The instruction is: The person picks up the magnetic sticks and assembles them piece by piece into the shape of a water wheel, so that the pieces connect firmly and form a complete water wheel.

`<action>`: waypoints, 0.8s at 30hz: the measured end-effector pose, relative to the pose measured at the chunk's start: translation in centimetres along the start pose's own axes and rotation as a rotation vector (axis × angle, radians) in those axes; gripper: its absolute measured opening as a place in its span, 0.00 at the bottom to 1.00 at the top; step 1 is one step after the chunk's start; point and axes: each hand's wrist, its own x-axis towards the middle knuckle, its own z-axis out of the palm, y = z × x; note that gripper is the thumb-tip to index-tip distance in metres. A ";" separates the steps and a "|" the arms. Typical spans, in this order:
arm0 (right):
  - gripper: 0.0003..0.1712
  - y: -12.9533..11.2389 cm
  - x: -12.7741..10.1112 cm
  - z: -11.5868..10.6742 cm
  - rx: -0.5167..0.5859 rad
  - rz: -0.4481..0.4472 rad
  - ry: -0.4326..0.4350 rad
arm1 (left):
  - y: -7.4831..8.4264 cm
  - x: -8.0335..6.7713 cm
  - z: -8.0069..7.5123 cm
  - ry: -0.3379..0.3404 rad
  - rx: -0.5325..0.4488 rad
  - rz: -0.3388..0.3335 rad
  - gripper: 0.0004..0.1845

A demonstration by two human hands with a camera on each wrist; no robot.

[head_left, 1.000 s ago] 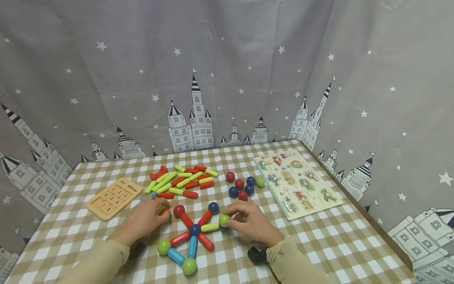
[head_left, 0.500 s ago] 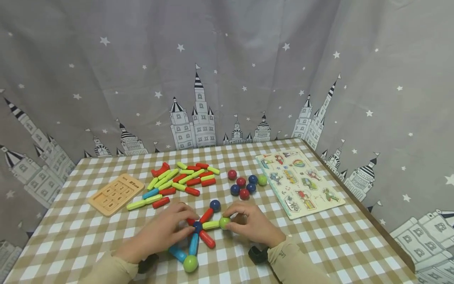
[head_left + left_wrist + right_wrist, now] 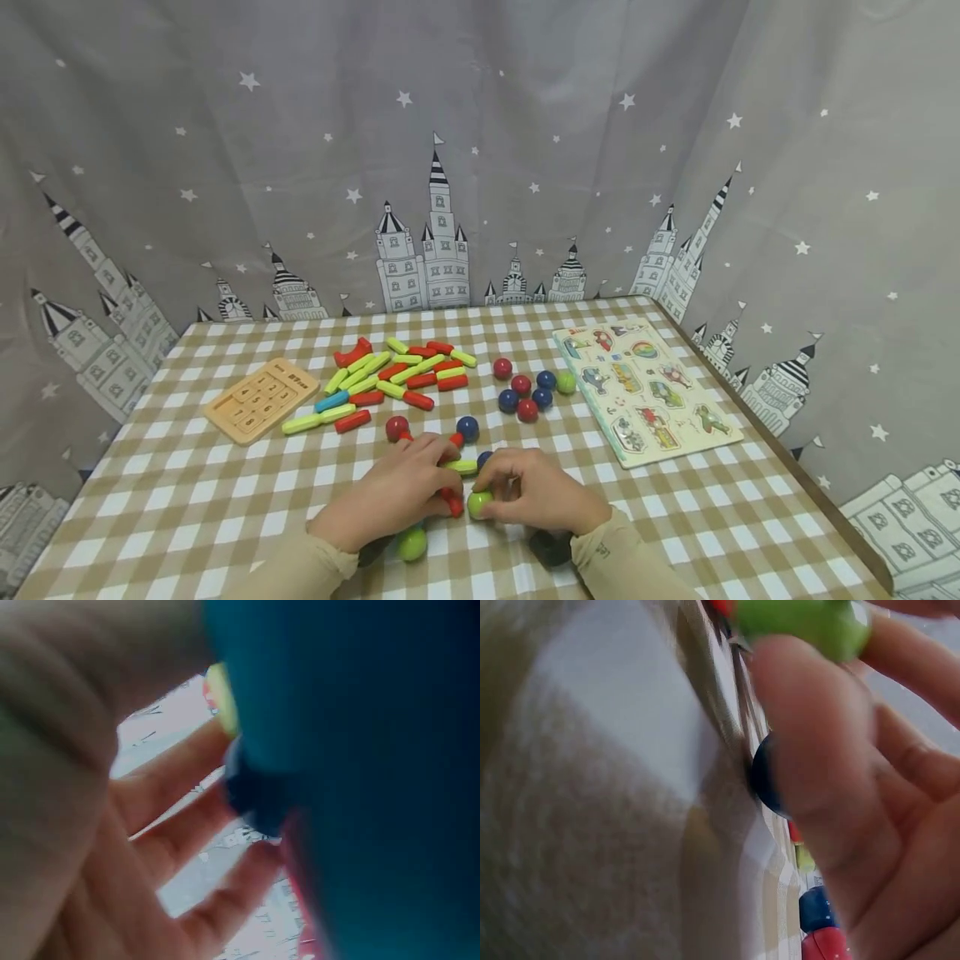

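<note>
Our right hand (image 3: 536, 492) pinches a small green plastic ball (image 3: 478, 503) between curled fingers, low at the front of the desk; in the right wrist view the same ball (image 3: 802, 622) sits at the fingertips (image 3: 810, 705), with a dark blue ball (image 3: 769, 780) just behind. Our left hand (image 3: 397, 492) lies over the star-shaped build of coloured plastic sticks and balls (image 3: 453, 467), fingers curled onto its red and yellow-green sticks; we cannot tell whether it truly grips one. The left wrist view is blurred, showing only fingers (image 3: 172, 847) and a blue mass. The two hands nearly touch.

A second green ball (image 3: 412, 543) pokes out under the left wrist. A red ball (image 3: 396, 428) and a blue ball (image 3: 467, 428) cap the build's far arms.

Beyond lie a loose heap of red, yellow-green and blue sticks (image 3: 390, 379), a cluster of red, blue and green spare balls (image 3: 528, 390), a wooden calculator toy (image 3: 260, 398) at left, and a picture peg puzzle board (image 3: 645, 387) at right, all on the brown-and-white checked desk (image 3: 187, 500). A grey castle-print curtain (image 3: 450, 167) hangs behind.
</note>
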 end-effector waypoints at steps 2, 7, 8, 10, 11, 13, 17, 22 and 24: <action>0.09 0.0 0.0 -0.1 0.006 0.021 -0.038 | -0.1 0.3 0.1 0.005 -0.007 -0.012 0.08; 0.09 -0.2 0.3 0.1 0.026 0.033 -0.070 | -0.6 0.4 0.3 0.032 -0.069 -0.022 0.08; 0.09 -0.3 0.3 0.2 0.034 0.035 -0.071 | -0.7 0.4 0.4 0.028 -0.083 -0.021 0.08; 0.09 -0.2 0.4 0.4 0.053 0.043 -0.075 | -0.8 0.3 0.4 0.016 -0.107 -0.020 0.08; 0.10 -0.2 0.4 0.4 0.062 0.046 -0.081 | -0.9 0.3 0.4 0.005 -0.120 -0.022 0.08; 0.10 0.0 0.3 0.5 0.075 0.049 -0.089 | -0.9 0.4 0.4 -0.010 -0.147 -0.022 0.08; 0.09 0.0 0.2 0.2 0.058 0.024 0.003 | -1.1 0.1 0.1 -0.015 -0.196 0.003 0.10; 0.07 0.2 0.2 -0.2 -0.085 -0.005 0.285 | -3.0 -1.2 -2.1 0.083 -0.229 -0.068 0.07; 0.09 0.4 0.3 -0.2 -0.138 0.003 0.330 | -4.6 -2.4 -3.1 0.160 -0.204 -0.202 0.06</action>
